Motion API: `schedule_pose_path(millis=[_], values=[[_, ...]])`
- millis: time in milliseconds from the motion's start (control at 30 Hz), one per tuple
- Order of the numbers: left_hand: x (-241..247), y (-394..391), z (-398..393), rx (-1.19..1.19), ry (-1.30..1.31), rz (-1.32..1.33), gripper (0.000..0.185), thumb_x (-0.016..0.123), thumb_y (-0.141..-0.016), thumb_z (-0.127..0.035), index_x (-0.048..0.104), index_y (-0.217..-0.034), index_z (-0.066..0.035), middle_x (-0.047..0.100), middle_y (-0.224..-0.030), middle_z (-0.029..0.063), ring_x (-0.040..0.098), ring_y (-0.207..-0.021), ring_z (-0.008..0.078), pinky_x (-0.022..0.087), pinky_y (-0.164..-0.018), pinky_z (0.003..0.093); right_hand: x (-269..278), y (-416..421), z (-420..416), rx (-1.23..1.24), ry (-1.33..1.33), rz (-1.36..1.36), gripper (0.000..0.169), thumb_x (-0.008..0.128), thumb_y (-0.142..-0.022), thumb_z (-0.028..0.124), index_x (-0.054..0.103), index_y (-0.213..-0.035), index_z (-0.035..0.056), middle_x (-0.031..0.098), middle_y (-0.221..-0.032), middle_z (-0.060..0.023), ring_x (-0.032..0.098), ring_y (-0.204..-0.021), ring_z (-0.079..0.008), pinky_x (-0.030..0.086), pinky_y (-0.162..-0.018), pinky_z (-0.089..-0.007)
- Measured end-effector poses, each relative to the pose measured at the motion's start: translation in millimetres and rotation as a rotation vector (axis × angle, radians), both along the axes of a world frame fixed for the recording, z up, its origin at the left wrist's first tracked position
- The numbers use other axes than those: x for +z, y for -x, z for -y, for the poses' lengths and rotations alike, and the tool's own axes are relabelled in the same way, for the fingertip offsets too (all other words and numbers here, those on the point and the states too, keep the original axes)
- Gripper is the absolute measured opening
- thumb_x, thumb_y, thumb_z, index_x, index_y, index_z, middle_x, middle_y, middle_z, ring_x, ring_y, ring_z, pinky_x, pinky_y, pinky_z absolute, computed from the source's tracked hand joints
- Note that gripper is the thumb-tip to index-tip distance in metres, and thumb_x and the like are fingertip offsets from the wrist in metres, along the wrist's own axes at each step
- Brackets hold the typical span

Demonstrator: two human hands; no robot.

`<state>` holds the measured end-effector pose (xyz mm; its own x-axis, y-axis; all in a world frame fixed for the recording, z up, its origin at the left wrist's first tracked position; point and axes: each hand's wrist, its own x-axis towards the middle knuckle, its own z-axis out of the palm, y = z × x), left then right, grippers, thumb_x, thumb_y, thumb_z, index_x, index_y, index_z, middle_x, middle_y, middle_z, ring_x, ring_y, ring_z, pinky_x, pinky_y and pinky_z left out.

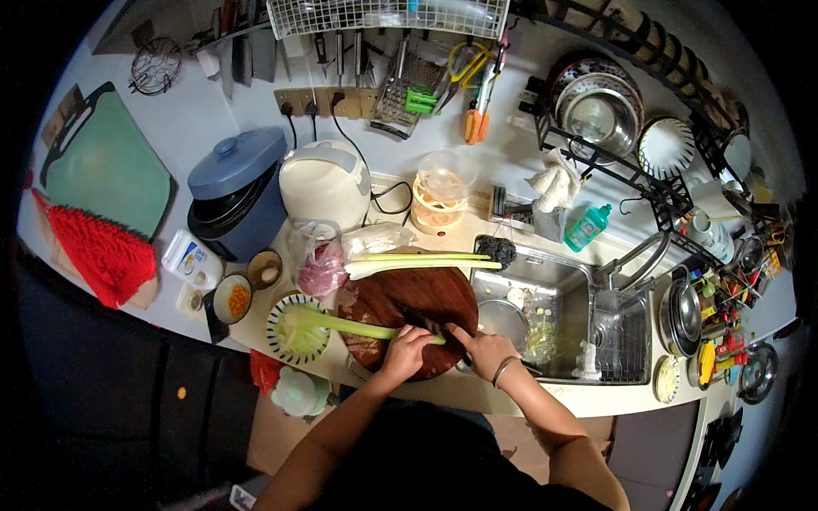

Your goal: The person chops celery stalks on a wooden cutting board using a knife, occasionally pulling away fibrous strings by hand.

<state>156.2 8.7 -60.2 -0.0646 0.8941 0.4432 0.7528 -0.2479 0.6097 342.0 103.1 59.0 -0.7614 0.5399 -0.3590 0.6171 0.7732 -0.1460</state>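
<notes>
My left hand (406, 355) presses a pale green celery stalk (367, 329) on the round brown wooden chopping board (415, 287). The stalk's leftward end lies over a blue-striped white bowl (272, 332) that holds pale green pieces. My right hand (491, 355), a bangle at its wrist, is at the board's right edge near the stalk's other end. Its forefinger points along a dark knife blade (425, 319); the handle is mostly hidden in the hand. More long celery stalks (422, 260) lie across the back of the board. Pinkish meat in a plastic bag (319, 265) sits behind left.
A steel double sink (562, 268) adjoins the board on the right, with a metal bowl (505, 319) and scraps inside. A small bowl of orange pieces (231, 299), a white bottle (192, 259) and a cream rice cooker (326, 182) stand left. Dish soap (586, 228) stands behind the sink.
</notes>
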Motion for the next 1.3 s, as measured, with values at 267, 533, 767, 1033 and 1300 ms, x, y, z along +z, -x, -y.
schedule_pose_path(millis=[267,533,767,1033,1300], values=[[-1.7,8.4,-0.4,-0.052,-0.057,0.05,0.026,0.059,-0.075,0.007,0.07,-0.097,-0.002,0.064,-0.099,0.0102,0.058,-0.09,0.0326,0.051,-0.077,0.0411,-11.0,12.9,-7.9,0.043,-0.022,-0.206,0.093,0.063,-0.079,0.011,0.015,-0.154,0.038,0.068,-0.086,-0.0181,0.069,-0.073,-0.0358,0.056,-0.061,-0.0458],[-2.4,7.1,-0.6,-0.019,-0.044,0.029,0.018,0.062,-0.078,0.002,0.071,-0.094,-0.002,0.065,-0.096,0.0079,0.058,-0.091,0.0296,0.05,-0.081,0.0403,16.8,-1.5,3.7,0.065,-0.046,0.001,0.091,0.055,-0.084,0.008,0.01,-0.154,0.0445,0.068,-0.081,-0.017,0.07,-0.067,-0.0315,0.057,-0.059,-0.0442],[0.3,7.1,0.7,0.001,-0.059,-0.006,0.016,0.063,-0.082,-0.003,0.072,-0.095,-0.004,0.065,-0.097,0.0058,0.058,-0.091,0.0289,0.049,-0.079,0.0395,-24.8,16.1,-7.0,0.042,-0.008,-0.327,0.092,0.057,-0.082,0.006,0.014,-0.154,0.0445,0.067,-0.086,-0.0159,0.068,-0.07,-0.0349,0.056,-0.061,-0.0466],[-2.5,7.4,3.3,0.046,-0.061,-0.007,0.015,0.063,-0.083,-0.003,0.07,-0.095,-0.004,0.065,-0.098,0.0071,0.058,-0.093,0.029,0.049,-0.08,0.0395,21.0,-1.7,5.5,0.03,-0.019,-0.1,0.091,0.059,-0.081,0.008,0.017,-0.154,0.0427,0.068,-0.082,-0.0173,0.067,-0.066,-0.0371,0.055,-0.06,-0.0478],[0.9,7.2,0.9,0.045,-0.035,-0.056,0.022,0.058,-0.079,0.002,0.07,-0.096,-0.004,0.064,-0.099,0.0063,0.058,-0.093,0.0291,0.05,-0.081,0.0401,-28.5,15.9,15.3,0.019,-0.219,-0.295,0.09,0.058,-0.08,0.007,0.019,-0.154,0.0424,0.067,-0.083,-0.0142,0.067,-0.061,-0.0317,0.054,-0.051,-0.0441]])
